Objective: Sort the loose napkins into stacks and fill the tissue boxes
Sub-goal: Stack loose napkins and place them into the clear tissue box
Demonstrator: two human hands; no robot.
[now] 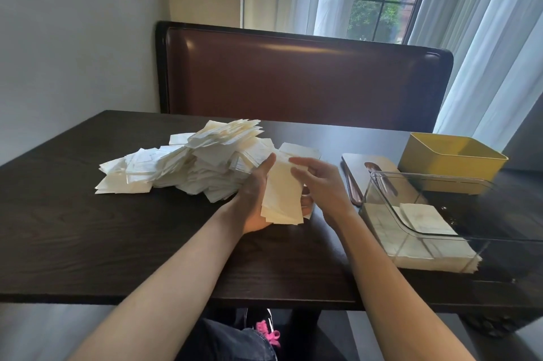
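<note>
Head view, seated person at a dark desk (88, 228). The left hand (255, 199) lies palm-up beneath a small stack of napkins (282, 199), thumb curled over its far edge so that the stack is gripped from below. The right hand (320, 184) hovers beside the stack's right edge with fingers loosely bent; whether its fingertips pinch the top sheet or merely touch it cannot be told. Just left of the hands and touching the held stack's far side sits the loose pile (188, 163) of unsorted napkins — slumped, with sheets fanned at many angles. To the right, a clear box (426, 205) stands over a squared stack, and one napkin (420, 218) lies inside it. Behind that are a yellow box (452, 160) and a flat lid (367, 165) with a slot.

Judged step: squaring a handful before it goes to a box; most of the sorting remains.

Risks: the held sheets are thin and only lightly supported, so a loose thumb or a quick turn toward the boxes could let them slide apart. The left forearm is close to the pile — a brush could topple it toward the desk's near edge. A skewed stack would likely catch on the clear box's wall.
</note>
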